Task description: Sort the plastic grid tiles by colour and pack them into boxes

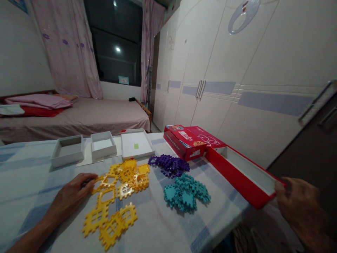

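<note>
My left hand (71, 195) lies on the table with its fingers curled onto the near edge of a pile of yellow interlocking square pieces (118, 196). My right hand (297, 205) grips the near end of a long red box lid (242, 172) that hangs over the table's right edge. A heap of teal pieces (185, 193) lies between the two hands. Purple pieces (170, 165) sit just behind the teal ones.
Three white open trays (68, 149) (103, 144) (137, 144) stand in a row at the back of the checked tablecloth (26, 186). A red printed box (186, 140) sits behind the lid. A bed (79, 116) and white wardrobes (237, 70) surround the table.
</note>
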`<control>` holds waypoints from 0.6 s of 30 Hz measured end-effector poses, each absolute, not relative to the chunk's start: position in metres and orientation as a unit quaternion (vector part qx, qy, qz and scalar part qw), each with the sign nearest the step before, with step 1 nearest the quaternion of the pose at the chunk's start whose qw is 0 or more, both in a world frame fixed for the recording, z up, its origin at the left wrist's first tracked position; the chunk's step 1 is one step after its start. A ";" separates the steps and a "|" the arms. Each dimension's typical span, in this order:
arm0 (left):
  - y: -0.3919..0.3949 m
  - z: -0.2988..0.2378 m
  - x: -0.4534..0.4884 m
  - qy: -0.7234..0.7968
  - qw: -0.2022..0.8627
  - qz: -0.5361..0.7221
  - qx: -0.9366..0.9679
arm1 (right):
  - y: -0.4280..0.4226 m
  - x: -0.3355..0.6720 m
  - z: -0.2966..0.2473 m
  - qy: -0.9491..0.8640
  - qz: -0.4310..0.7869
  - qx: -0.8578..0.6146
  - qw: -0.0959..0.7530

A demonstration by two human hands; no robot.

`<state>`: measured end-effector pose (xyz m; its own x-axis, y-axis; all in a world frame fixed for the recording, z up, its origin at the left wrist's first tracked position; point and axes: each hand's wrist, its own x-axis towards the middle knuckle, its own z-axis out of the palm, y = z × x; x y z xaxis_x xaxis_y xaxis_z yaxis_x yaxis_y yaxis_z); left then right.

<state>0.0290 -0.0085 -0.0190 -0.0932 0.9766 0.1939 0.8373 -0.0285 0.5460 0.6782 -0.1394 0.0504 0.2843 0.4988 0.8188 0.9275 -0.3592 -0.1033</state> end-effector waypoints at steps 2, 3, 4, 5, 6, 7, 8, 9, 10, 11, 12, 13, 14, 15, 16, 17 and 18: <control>-0.007 -0.020 0.029 0.681 0.118 0.279 0.666 | -0.135 0.644 0.052 -0.551 -0.295 -0.713 0.318; -0.006 -0.020 0.028 0.680 0.116 0.280 0.667 | -0.131 0.625 0.051 -0.599 -0.238 -0.692 0.325; -0.006 -0.021 0.028 0.679 0.116 0.281 0.668 | -0.126 0.606 0.047 -0.648 -0.175 -0.667 0.324; -0.005 -0.021 0.027 0.677 0.117 0.282 0.670 | -0.121 0.587 0.043 -0.697 -0.116 -0.639 0.303; -0.005 -0.022 0.026 0.675 0.118 0.282 0.671 | -0.116 0.569 0.037 -0.734 -0.063 -0.618 0.273; -0.004 -0.022 0.026 0.673 0.117 0.282 0.673 | -0.111 0.552 0.031 -0.762 -0.017 -0.600 0.241; -0.004 -0.023 0.026 0.670 0.117 0.281 0.677 | -0.107 0.537 0.025 -0.785 0.019 -0.583 0.210; -0.005 -0.023 0.026 0.669 0.116 0.279 0.679 | -0.102 0.525 0.020 -0.799 0.047 -0.571 0.183; -0.005 -0.023 0.026 0.668 0.114 0.278 0.680 | -0.098 0.515 0.016 -0.808 0.064 -0.562 0.163; -0.006 -0.022 0.026 0.669 0.112 0.277 0.681 | -0.094 0.507 0.012 -0.814 0.073 -0.556 0.149; -0.006 -0.022 0.027 0.669 0.110 0.276 0.681 | -0.091 0.502 0.009 -0.817 0.074 -0.554 0.141; -0.006 -0.022 0.028 0.669 0.109 0.276 0.682 | -0.087 0.499 0.008 -0.819 0.070 -0.553 0.136; -0.006 -0.022 0.028 0.668 0.109 0.275 0.682 | -0.084 0.496 0.006 -0.821 0.063 -0.552 0.133; -0.006 -0.022 0.029 0.668 0.111 0.275 0.682 | -0.082 0.495 0.005 -0.823 0.055 -0.550 0.130; -0.006 -0.022 0.030 0.669 0.113 0.274 0.682 | -0.079 0.494 0.005 -0.826 0.046 -0.546 0.128; -0.006 -0.021 0.030 0.670 0.115 0.274 0.680 | -0.078 0.494 0.004 -0.831 0.037 -0.540 0.126; -0.007 -0.021 0.031 0.672 0.117 0.274 0.678 | -0.076 0.494 0.003 -0.836 0.028 -0.533 0.126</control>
<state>0.0306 -0.0065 -0.0211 -0.0538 0.9752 0.2149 0.8468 -0.0695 0.5274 0.4938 -0.0761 0.0033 -0.4008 0.8983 0.1802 0.8840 0.4308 -0.1815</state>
